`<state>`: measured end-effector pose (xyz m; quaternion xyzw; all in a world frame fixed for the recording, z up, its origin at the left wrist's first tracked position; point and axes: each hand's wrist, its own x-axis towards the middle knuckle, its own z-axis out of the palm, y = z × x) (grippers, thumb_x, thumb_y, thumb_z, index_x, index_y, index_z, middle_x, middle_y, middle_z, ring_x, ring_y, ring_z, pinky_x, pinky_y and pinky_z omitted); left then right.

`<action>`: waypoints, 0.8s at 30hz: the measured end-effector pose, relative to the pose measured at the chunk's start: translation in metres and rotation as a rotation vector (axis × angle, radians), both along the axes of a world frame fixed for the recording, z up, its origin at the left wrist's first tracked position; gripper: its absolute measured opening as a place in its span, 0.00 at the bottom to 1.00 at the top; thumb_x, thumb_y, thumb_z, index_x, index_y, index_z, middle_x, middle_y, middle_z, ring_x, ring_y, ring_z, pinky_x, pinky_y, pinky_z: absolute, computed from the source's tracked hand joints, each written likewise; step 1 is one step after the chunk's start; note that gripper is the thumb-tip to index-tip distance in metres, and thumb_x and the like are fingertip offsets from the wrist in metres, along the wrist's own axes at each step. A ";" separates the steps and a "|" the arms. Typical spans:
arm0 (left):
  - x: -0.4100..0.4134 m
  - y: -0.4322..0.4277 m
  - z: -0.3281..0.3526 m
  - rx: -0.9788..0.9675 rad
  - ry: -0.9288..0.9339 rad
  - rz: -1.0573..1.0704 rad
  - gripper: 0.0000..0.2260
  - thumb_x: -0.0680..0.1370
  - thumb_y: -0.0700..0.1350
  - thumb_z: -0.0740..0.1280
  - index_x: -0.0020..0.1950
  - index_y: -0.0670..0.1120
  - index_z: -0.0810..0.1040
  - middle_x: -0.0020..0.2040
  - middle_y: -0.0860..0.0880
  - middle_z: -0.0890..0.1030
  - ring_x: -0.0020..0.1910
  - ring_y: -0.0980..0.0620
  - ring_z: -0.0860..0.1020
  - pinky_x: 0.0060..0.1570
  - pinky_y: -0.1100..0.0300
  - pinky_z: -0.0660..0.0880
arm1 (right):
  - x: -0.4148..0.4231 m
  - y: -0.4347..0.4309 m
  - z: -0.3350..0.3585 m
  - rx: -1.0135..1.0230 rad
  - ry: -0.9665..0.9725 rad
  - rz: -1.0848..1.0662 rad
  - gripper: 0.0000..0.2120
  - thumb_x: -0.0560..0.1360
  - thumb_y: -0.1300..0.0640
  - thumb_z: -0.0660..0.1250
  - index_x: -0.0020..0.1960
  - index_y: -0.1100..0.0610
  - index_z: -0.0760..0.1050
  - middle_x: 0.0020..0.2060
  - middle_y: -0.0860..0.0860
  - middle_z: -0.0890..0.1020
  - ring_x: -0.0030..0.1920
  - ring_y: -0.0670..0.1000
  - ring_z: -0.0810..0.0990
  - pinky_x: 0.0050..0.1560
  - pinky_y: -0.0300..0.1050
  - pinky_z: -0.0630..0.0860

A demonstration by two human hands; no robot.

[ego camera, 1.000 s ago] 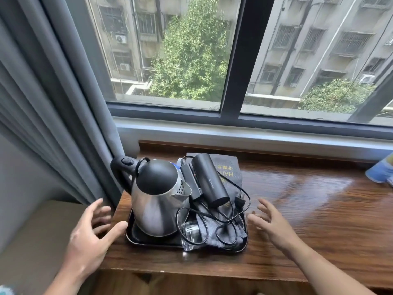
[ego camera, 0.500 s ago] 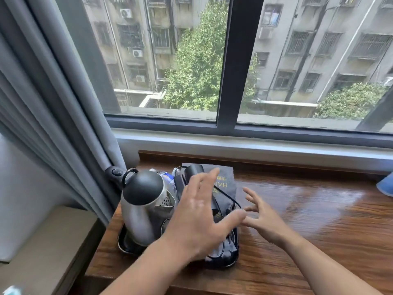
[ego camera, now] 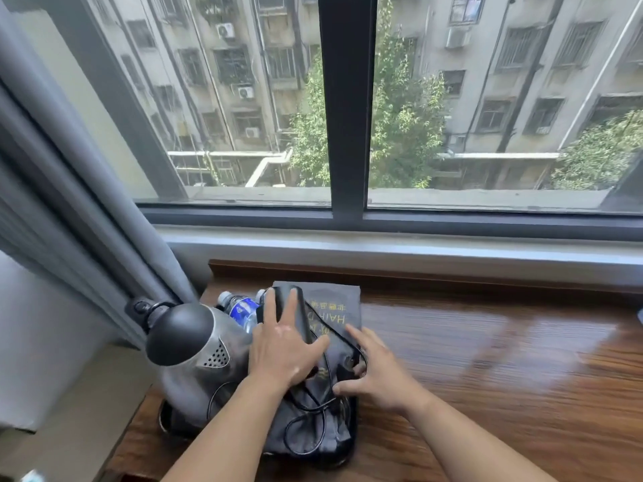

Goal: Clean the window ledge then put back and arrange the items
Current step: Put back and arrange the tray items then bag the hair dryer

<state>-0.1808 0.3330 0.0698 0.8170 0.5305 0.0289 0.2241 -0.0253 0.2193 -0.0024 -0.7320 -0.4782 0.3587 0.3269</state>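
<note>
At the left end of the wooden window ledge (ego camera: 487, 377) stands a black tray (ego camera: 167, 419). A steel kettle (ego camera: 188, 370) with a black lid fills its left half. Behind the kettle lies a water bottle (ego camera: 240, 309). A dark hair-dryer bag (ego camera: 334, 304) with gold lettering lies on the right half, with the black hair dryer (ego camera: 282, 293) and its looped cord (ego camera: 306, 433) on top. My left hand (ego camera: 282, 353) lies flat on the dryer, fingers spread. My right hand (ego camera: 379, 373) rests on the bag's right edge, fingertips at the cord's plug.
A grey curtain (ego camera: 69, 203) hangs against the kettle's handle on the left. The dark window frame (ego camera: 348, 99) and a pale sill run behind the ledge. A blue object (ego camera: 641, 316) peeks in at the far right edge. Bare wood stretches right of the tray.
My left hand swung from beside the kettle over onto the hair dryer. My right hand closed in from the bare wood onto the bag's edge. The view tilted up.
</note>
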 end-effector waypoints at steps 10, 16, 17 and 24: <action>0.000 0.000 -0.011 -0.088 -0.091 -0.001 0.51 0.73 0.66 0.69 0.83 0.55 0.40 0.84 0.46 0.48 0.82 0.47 0.51 0.79 0.48 0.56 | -0.010 -0.003 -0.001 0.077 -0.034 0.013 0.46 0.63 0.52 0.81 0.77 0.45 0.64 0.70 0.43 0.65 0.65 0.41 0.69 0.67 0.30 0.66; -0.004 -0.011 -0.015 -0.096 -0.137 -0.001 0.49 0.71 0.62 0.72 0.82 0.61 0.42 0.82 0.48 0.48 0.76 0.39 0.61 0.73 0.50 0.62 | -0.021 0.006 0.003 0.025 -0.088 -0.006 0.44 0.63 0.55 0.81 0.75 0.49 0.67 0.63 0.46 0.70 0.64 0.45 0.71 0.58 0.23 0.62; -0.006 -0.014 -0.015 -0.091 -0.158 -0.001 0.49 0.71 0.61 0.72 0.82 0.62 0.44 0.82 0.49 0.49 0.74 0.39 0.62 0.72 0.51 0.64 | -0.022 0.006 0.004 0.031 -0.096 -0.007 0.43 0.63 0.55 0.81 0.75 0.50 0.68 0.62 0.46 0.71 0.62 0.45 0.73 0.56 0.21 0.62; -0.007 -0.038 -0.015 -0.094 -0.324 -0.060 0.50 0.67 0.60 0.74 0.82 0.63 0.48 0.79 0.51 0.55 0.72 0.42 0.65 0.73 0.52 0.64 | -0.009 -0.029 0.028 0.133 -0.073 -0.090 0.40 0.61 0.55 0.82 0.70 0.44 0.73 0.56 0.42 0.74 0.51 0.46 0.78 0.50 0.33 0.74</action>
